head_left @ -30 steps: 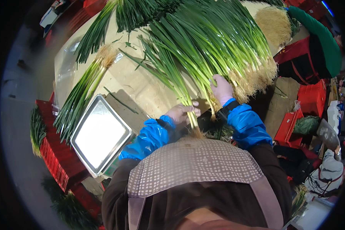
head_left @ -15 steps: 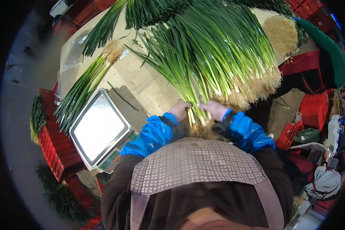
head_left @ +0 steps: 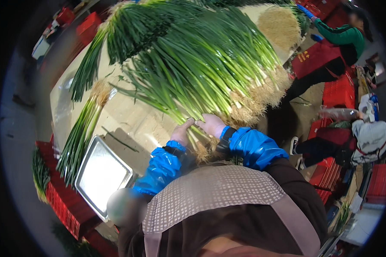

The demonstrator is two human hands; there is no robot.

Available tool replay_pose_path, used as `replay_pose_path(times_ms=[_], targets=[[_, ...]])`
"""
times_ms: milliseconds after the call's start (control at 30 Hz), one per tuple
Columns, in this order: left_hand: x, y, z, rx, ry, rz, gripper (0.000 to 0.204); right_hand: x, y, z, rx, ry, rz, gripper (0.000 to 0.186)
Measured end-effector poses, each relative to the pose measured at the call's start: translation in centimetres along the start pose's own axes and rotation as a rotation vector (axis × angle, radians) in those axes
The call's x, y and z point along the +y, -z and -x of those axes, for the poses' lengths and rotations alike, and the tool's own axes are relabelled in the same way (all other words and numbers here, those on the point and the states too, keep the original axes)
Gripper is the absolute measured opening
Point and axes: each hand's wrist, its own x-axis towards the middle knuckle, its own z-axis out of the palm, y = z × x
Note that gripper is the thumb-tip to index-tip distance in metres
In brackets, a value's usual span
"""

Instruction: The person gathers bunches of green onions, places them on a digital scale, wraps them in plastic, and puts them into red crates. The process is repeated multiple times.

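Note:
In thin pale gloves and blue sleeve covers, my left hand [head_left: 183, 132] and my right hand [head_left: 212, 125] are closed side by side around a few green onions [head_left: 200, 149]. Their white stems and shaggy roots hang toward my apron, and their leaves run up and left into the big heap. That heap of green onions [head_left: 206, 60] covers the table [head_left: 135, 115] just beyond my hands, roots at its right edge. A smaller green onion bunch [head_left: 82, 130] lies at left, beside a scale with a shiny metal tray [head_left: 104, 175].
Stacked red crates [head_left: 66, 205] stand at the left, with green onions beside them. A root-end stack [head_left: 281, 28] sits at the table's far right. A co-worker in green sleeves [head_left: 343, 36] stands there; another person in a light top [head_left: 371, 139] is at right.
My view has turned, so the table scene sits further left. My hands have come closer together on the stems. The co-worker in green and the person at right show more fully.

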Motion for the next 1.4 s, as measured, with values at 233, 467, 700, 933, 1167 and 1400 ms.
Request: replay_pose_path(times_ms=[233,467,700,933,1167,1400], targets=[[-1.4,-0.9,-1.4,0.077,-0.05,0.306,0.022,2.6,0.8,-1.9,-0.029,-0.108,0.087,0.05],[0.0,-1.9,-0.3,0.27,-0.17,-0.113,0.025,4.4,-2.2,0.4,-0.07,-0.083,-0.422,0.055],[0.1,-2.1,-0.2,0.189,-0.177,0.162,0.036,3.5,0.2,-0.9,0.008,0.015,-0.377,0.038],[-1.5,1.3,-1.4,0.254,-0.084,0.152,0.036,3.7,11.7,-3.4,0.33,0.31,0.046,0.041],[-2.2,1.7,-1.5,0.272,-0.101,0.066,0.04,9.6,23.3,-8.2,0.413,-0.342,0.549,0.065],[-2.1,1.7,-1.2,0.286,-0.083,0.061,0.035,7.7,27.2,-7.1,0.401,-0.188,0.49,0.062]])
